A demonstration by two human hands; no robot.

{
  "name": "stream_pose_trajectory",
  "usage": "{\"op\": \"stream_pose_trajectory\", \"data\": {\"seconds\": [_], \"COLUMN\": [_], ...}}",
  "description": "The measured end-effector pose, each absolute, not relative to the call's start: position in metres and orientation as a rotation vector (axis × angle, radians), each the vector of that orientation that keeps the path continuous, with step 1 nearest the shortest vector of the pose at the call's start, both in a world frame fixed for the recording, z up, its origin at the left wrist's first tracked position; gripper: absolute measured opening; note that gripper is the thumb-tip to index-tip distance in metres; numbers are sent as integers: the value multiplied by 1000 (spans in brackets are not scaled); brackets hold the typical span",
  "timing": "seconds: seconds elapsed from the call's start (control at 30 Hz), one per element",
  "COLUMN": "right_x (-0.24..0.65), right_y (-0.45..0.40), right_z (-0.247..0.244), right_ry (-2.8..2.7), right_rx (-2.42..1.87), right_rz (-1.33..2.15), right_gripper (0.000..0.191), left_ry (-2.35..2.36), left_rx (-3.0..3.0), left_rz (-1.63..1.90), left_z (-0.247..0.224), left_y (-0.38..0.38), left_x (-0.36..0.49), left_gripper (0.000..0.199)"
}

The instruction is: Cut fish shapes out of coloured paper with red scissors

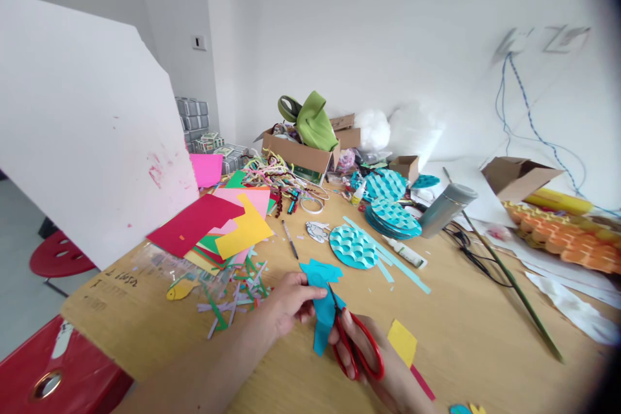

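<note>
Over the front of the wooden table, my left hand [294, 301] pinches a piece of blue paper [324, 314] between thumb and fingers. My right hand [356, 343] is wrapped round the red handles of a pair of scissors [371, 357], whose blades point up and away against the paper. The paper's upper edge is irregular, and a strip of it hangs down between the hands. Beyond the hands lies a round blue disc [353, 247] with a wavy scale pattern, beside a fish cut-out [317, 231] in white and grey.
Coloured sheets [194, 226] and thin paper scraps [237, 297] lie on the left. A pen [290, 239], glue bottle [405, 251] and stacked blue discs [392, 217] are farther back. A grey cylinder [446, 207] and long green stick [514, 288] are right. A box [301, 155] stands behind.
</note>
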State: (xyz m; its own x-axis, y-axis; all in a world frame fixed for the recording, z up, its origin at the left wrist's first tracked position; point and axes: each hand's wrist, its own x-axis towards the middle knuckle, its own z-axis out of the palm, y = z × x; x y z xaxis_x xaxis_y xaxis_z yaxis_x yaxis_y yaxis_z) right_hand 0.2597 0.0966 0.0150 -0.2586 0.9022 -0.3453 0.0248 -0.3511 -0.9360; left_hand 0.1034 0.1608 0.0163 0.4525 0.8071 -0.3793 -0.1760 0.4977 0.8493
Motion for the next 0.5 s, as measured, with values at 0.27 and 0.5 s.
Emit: {"op": "stream_pose_trajectory", "data": {"seconds": [0.27, 0.5], "right_x": [264, 270], "right_y": [98, 99], "right_z": [11, 7], "right_ry": [-1193, -1244], "right_rx": [-1331, -1324], "right_rz": [1701, 1704], "right_gripper": [59, 59], "left_ry": [924, 927], "left_rx": [843, 908], "left_rz": [658, 644], "left_z": [15, 13], "left_y": [160, 161], "left_x": [103, 103], "left_gripper": [31, 27]}}
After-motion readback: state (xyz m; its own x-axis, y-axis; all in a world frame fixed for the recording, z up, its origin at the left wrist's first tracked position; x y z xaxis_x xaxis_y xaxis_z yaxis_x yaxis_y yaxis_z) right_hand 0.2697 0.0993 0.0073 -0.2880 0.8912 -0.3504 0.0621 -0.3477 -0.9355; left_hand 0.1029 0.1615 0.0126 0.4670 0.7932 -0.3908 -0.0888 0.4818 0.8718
